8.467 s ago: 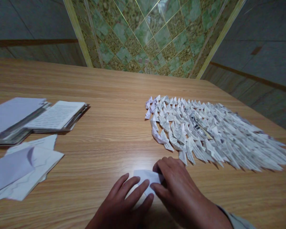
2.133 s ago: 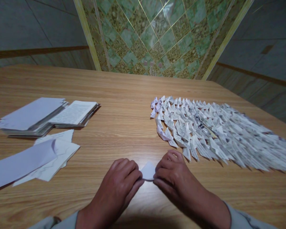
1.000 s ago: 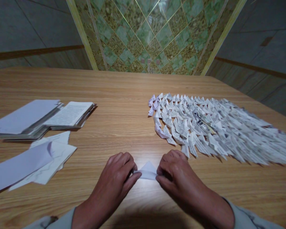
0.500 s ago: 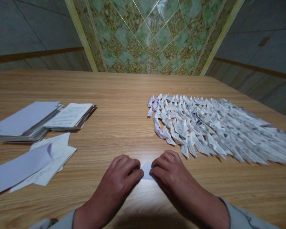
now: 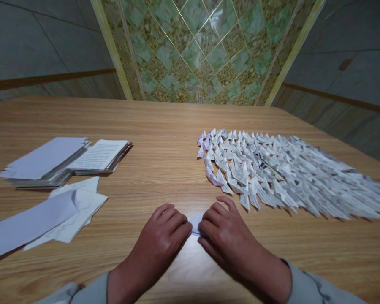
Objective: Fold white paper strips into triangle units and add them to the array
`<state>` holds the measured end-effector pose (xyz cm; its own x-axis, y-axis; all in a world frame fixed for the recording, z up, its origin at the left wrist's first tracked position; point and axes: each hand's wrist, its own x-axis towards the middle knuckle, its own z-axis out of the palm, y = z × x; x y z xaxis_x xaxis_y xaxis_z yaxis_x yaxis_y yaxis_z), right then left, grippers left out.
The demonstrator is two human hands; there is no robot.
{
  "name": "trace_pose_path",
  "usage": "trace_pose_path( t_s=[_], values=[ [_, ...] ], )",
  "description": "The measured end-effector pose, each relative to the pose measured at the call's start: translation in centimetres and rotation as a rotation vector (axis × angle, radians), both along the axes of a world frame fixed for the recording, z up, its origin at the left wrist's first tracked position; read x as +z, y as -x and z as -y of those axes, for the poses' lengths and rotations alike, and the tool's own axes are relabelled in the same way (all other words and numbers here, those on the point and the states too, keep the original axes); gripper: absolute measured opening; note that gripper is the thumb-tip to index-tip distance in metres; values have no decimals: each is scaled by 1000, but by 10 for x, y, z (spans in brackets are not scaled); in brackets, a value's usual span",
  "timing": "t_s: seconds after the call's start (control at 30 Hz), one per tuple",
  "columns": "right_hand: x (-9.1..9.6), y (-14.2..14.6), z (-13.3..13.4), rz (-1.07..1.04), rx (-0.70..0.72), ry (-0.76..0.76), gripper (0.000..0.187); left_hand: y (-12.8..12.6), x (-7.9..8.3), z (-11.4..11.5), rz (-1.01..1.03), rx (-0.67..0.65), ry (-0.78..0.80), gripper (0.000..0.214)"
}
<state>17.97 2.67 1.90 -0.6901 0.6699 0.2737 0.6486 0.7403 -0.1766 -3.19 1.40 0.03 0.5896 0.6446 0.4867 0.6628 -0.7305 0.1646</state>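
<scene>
Between my hands, low on the table, is a small folded piece of white paper (image 5: 195, 223); most of it is hidden under my fingers. My left hand (image 5: 164, 234) grips its left side, fingers curled and pressed together. On its right side is my right hand (image 5: 226, 232), with curled fingers over the paper, the thumb lower and apart, and one finger raised at the back. Beyond my right hand lie many folded paper boats (image 5: 266, 169), in close rows, some of printed paper and some plain white.
The wooden table (image 5: 158, 160) runs back toward a green tiled wall (image 5: 196, 50). To the left are a stack of white sheets (image 5: 47, 158) and a smaller stack of printed pages (image 5: 101, 154). Nearer me lie loose paper sheets (image 5: 34, 223).
The paper's near edge now shows as a lifted fold line, and less of the paper is visible. My right thumb has moved away from the fingers. The view has shifted slightly.
</scene>
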Motion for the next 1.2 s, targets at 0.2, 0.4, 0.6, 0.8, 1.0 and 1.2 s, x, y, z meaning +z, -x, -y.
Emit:
trace_pose_path(
  t_s=[0.2, 0.4, 0.6, 0.8, 1.0, 1.2],
  values=[
    [-7, 4, 2, 11, -9, -169, 18, 0, 2, 2, -33, -5, 36, 11],
    [-11, 5, -1, -55, -6, -207, 21, -3, 3, 0, 11, 19, -1, 11],
    [-4, 7, -1, -216, 19, -165, 27, -8, 5, -1, 151, 28, 50, 26],
    [3, -5, -5, -393, -3, 83, 27, -4, 7, -1, 213, 16, 121, 25],
    [6, -18, -11, -517, -38, 280, 16, 4, 12, -6, 238, 26, 213, 30],
    [18, -27, -13, -532, -46, 341, 14, 9, 17, -7, 265, 1, 245, 29]
  ],
)
